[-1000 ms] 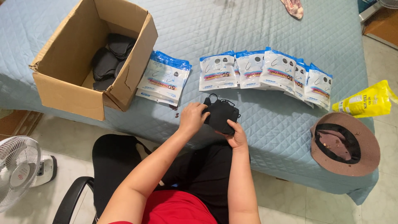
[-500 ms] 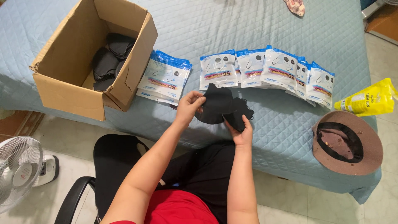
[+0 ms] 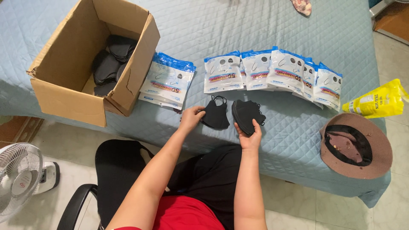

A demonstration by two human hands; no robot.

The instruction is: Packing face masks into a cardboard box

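- Left hand pinches a single black fabric face mask on the blue quilted bed, near its front edge.
- Right hand grips a black mask stack.
- Judged step: separating masks; a packet must be fetched.

From my remote feed, the scene was evenly and softly lit, short dim shadows fell beneath the cardboard box and hat, focus stayed sharp, slight wide-angle bending showed at the edges.
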